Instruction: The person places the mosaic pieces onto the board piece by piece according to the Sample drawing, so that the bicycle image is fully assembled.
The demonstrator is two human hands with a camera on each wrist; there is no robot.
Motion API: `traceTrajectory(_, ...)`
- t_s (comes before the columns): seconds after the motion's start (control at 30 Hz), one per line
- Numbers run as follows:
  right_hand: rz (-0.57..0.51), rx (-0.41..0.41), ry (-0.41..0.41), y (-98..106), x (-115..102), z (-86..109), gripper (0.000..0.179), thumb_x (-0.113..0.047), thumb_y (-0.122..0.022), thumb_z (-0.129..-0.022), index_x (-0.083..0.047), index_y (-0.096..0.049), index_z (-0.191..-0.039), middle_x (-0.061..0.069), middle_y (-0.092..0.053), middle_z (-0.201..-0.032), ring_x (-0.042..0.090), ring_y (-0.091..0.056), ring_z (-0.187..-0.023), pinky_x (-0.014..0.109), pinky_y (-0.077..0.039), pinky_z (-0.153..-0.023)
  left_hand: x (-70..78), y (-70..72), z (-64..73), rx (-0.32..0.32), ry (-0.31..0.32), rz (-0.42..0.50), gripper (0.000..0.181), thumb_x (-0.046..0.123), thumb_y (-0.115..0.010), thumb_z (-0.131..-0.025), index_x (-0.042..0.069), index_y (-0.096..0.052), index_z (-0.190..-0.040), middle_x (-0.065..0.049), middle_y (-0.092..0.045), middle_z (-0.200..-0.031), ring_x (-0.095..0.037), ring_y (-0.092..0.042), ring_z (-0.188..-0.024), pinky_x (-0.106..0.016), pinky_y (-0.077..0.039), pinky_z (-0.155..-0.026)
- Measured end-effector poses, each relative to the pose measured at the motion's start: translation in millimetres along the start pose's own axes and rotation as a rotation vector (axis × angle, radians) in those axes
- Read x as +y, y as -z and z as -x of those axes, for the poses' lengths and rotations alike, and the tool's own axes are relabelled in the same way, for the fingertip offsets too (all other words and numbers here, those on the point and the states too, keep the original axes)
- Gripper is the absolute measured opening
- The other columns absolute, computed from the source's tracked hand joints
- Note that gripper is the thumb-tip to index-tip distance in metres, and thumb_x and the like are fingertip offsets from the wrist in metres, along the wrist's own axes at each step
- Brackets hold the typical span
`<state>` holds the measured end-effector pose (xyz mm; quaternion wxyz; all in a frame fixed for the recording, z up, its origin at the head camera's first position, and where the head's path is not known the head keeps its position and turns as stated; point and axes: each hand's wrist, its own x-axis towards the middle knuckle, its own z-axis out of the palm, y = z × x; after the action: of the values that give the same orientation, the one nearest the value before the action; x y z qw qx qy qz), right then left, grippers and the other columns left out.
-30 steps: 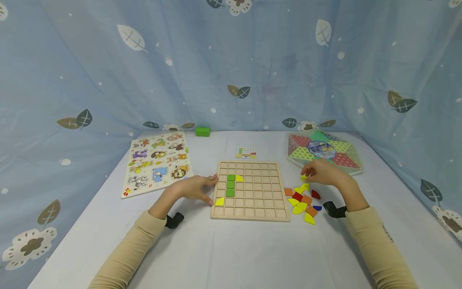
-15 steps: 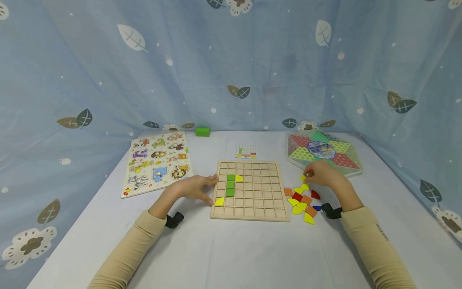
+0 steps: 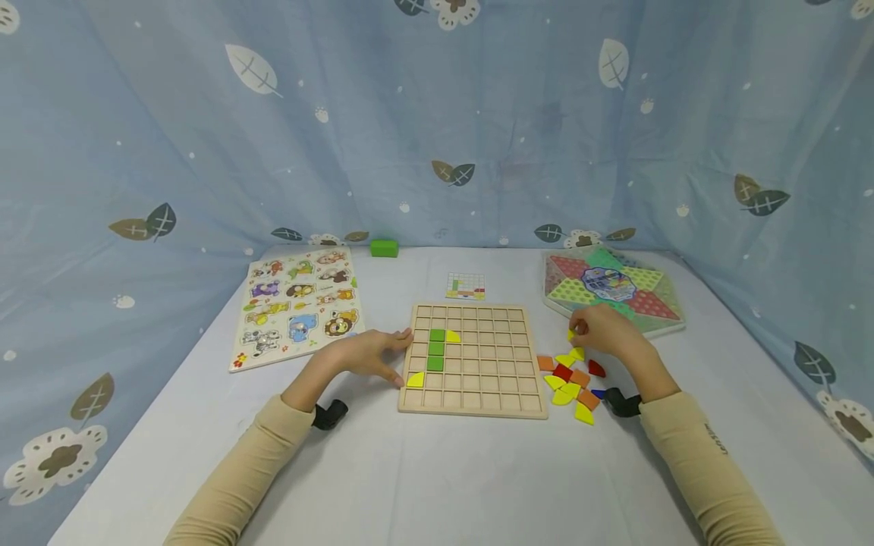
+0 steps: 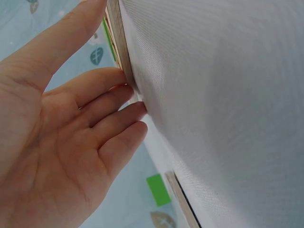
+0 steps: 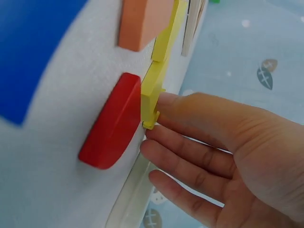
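In the head view, my left hand (image 3: 369,354) rests at the left edge of a wooden grid board (image 3: 488,368), thumb near its front corner and fingers fairly straight. Set in the board are several green squares (image 3: 435,349) in a column, a yellow quarter-circle (image 3: 453,337) beside the top one and another yellow quarter-circle (image 3: 415,380) at the lower left. Right of the board, my right hand (image 3: 606,331) pinches a yellow quarter-circle block (image 3: 570,334) between thumb and index finger. It is low, just behind the loose pieces; in the right wrist view other yellow blocks (image 5: 153,85) partly hide it.
Loose orange, yellow, red (image 3: 596,368) and blue (image 3: 598,394) pieces lie right of the board. Behind it is a pattern card (image 3: 466,287). An animal puzzle (image 3: 298,303) lies left, a green block (image 3: 384,249) at the back, a colourful star-patterned box (image 3: 649,302) back right.
My right forearm has shifted slightly left, and its wrist mount now covers part of the blue piece. The pinched yellow block has moved a little left. My left hand and the board stay put.
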<state>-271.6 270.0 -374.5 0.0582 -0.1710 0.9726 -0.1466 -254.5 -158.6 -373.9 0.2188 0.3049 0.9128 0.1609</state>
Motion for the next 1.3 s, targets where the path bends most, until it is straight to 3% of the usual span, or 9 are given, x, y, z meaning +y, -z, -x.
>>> traceTrajectory(0.47,-0.075,0.036,-0.012,3,2,-2.0,0.024,-0.01,-0.076,-0.082,0.004,-0.066,-0.1,0.01,-0.066,-0.088,0.025,-0.06,-0.08,0.043,-0.054,-0.077,-0.8,0.2,-0.6,-0.003,0.003,-0.003,0.09,0.038,-0.076,-0.08,0.004,-0.031,-0.15,-0.009,-0.021,-0.157,-0.028,-0.02,-0.144,-0.045,-0.02,-0.115)
traceTrajectory(0.7,-0.088,0.153,0.104,5,-2,-2.8,0.023,-0.005,-0.074,-0.083,0.004,-0.067,-0.103,0.011,-0.068,-0.09,0.026,-0.064,-0.082,0.044,-0.055,-0.076,-0.9,0.3,-0.6,0.002,-0.002,0.001,0.09,0.037,-0.077,-0.08,0.004,-0.03,-0.15,-0.01,-0.021,-0.157,-0.028,-0.02,-0.144,-0.044,-0.02,-0.115)
traceTrajectory(0.9,-0.109,0.225,0.224,6,-19,-2.6,0.022,-0.006,-0.073,-0.084,0.002,-0.068,-0.105,0.012,-0.069,-0.093,0.028,-0.066,-0.082,0.045,-0.055,-0.076,-0.8,0.3,-1.0,-0.002,0.003,0.003,0.09,0.038,-0.076,-0.081,0.005,-0.029,-0.15,-0.009,-0.02,-0.157,-0.028,-0.019,-0.144,-0.044,-0.019,-0.115)
traceTrajectory(1.3,-0.148,0.247,0.379,-6,-62,-0.3,0.028,-0.012,-0.076,-0.083,-0.003,-0.071,-0.109,0.005,-0.07,-0.096,0.025,-0.066,-0.084,0.044,-0.055,-0.077,0.1,0.8,0.5,0.002,-0.001,0.002,0.09,0.037,-0.076,-0.081,0.003,-0.031,-0.15,-0.011,-0.021,-0.157,-0.03,-0.02,-0.143,-0.046,-0.02,-0.114)
